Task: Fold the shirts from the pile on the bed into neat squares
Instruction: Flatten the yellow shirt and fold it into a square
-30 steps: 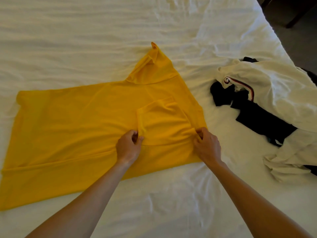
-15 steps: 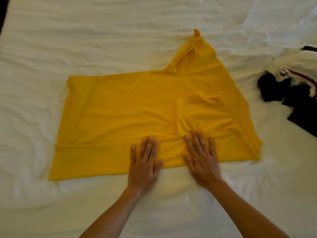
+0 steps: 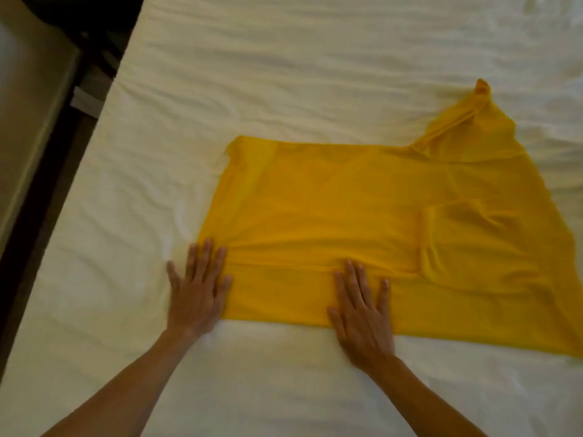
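Note:
A yellow shirt lies spread on the white bed, its hem to the left and its neck end to the right. One sleeve is folded in onto the body; the other sleeve sticks out at the far side. My left hand lies flat with straight fingers at the shirt's near left corner, partly on the sheet. My right hand presses flat on the near edge of the shirt, at its middle. The pile of other shirts is out of view.
The bed's left edge runs diagonally at the left, with a dark gap and a pale piece of furniture beyond it. Wrinkled white sheet surrounds the shirt on all sides.
Both hands let go of the folded sleeve, flattened, and slid left along the shirt's near edge. The view has swung left, so the pile of other shirts has left the frame.

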{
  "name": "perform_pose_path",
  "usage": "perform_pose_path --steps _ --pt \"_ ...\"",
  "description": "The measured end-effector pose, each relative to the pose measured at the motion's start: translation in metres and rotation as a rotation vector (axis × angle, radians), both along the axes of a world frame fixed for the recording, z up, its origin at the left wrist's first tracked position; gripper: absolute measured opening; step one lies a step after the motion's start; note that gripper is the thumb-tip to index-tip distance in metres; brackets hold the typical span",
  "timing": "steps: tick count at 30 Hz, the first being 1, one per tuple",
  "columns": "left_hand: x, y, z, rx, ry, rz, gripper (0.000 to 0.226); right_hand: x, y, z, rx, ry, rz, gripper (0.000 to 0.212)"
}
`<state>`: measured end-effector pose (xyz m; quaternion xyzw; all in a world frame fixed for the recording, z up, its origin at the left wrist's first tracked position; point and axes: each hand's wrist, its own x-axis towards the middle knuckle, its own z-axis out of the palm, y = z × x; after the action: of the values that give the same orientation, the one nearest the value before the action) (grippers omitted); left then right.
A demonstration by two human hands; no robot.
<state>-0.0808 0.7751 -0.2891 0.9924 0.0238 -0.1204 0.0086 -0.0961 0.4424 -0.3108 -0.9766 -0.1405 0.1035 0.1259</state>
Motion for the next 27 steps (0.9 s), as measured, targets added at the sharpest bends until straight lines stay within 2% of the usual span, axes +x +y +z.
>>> perform_pose_path --steps 2,6,8,10,13,15,20,22,24,25,27 --pt "0.019 0.020 0.012 -0.009 -0.026 0.094 0.066 0.009 -0.004 0.005 0.036 -0.039 0.048 0.063" --pt "0.099 -0.016 0.032 -0.190 -0.102 0.005 0.060 0.070 -0.004 0.017 0.125 -0.094 0.044 0.058" --pt "0.144 -0.038 0.040 -0.313 -0.139 0.096 0.056 0.115 0.001 0.025 0.138 -0.102 0.044 0.056" --pt "0.184 -0.051 0.045 -0.386 -0.138 0.270 0.051 0.162 0.006 0.034 0.125 -0.068 0.038 0.053" --pt "0.235 -0.054 0.053 -0.476 -0.061 0.623 0.058 0.224 0.011 0.049 0.088 -0.011 0.025 0.053" --pt "0.258 -0.047 0.055 -0.515 0.033 0.771 0.060 0.254 0.016 0.052 0.049 0.049 0.042 0.055" --pt "0.279 -0.028 0.060 -0.686 0.202 0.706 0.071 0.289 0.028 0.049 -0.075 0.154 0.076 0.068" --pt "0.282 -0.019 0.060 -0.773 0.128 0.745 0.049 0.293 0.032 0.045 -0.125 0.177 0.063 0.073" --pt "0.285 -0.009 0.060 -0.857 -0.021 0.864 0.025 0.297 0.034 0.043 -0.158 0.173 0.046 0.077" --pt "0.286 -0.006 0.059 -0.828 -0.100 0.919 0.022 0.299 0.035 0.042 -0.172 0.167 0.040 0.078" --pt "0.283 -0.002 0.058 -0.544 -0.224 0.892 0.030 0.303 0.035 0.042 -0.198 0.165 0.040 0.079"
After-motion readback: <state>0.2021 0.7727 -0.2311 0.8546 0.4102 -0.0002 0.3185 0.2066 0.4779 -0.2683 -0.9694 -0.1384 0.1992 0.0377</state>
